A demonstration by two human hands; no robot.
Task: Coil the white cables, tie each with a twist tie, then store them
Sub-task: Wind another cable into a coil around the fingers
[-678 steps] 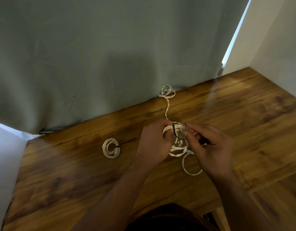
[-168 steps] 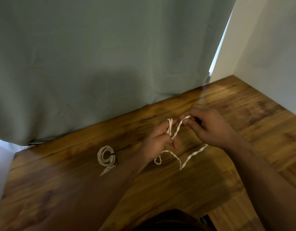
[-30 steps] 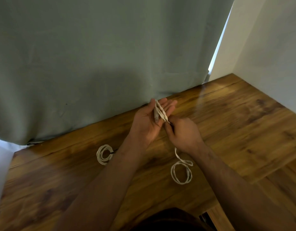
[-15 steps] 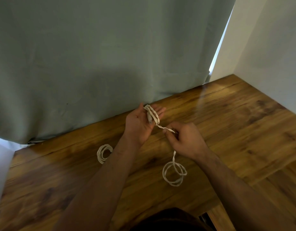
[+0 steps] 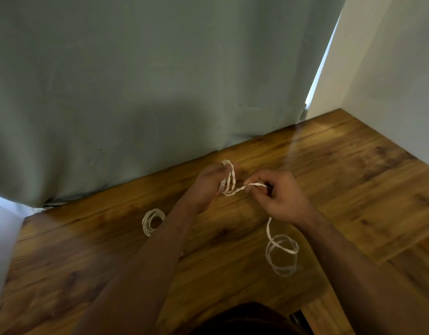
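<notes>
Cable (image 5: pixel 229 180) is part-wound round the left hand (image 5: pixel 208 183), which grips the loops; the right hand (image 5: pixel 278 194) pinches the feed. Slack (image 5: pixel 281 252) trails near right over the table (image 5: pixel 353 177). A coil (image 5: pixel 152 220) lies left. Judged light, limp, springy: best held at the bundle's middle.

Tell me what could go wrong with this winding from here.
1. The few loops on the left hand sit near the fingertips and could slip off.
2. The slack cable below the right hand lies in loose curls and may tangle as it feeds.
3. The finished coil lies beside the left forearm and may get swept.
</notes>
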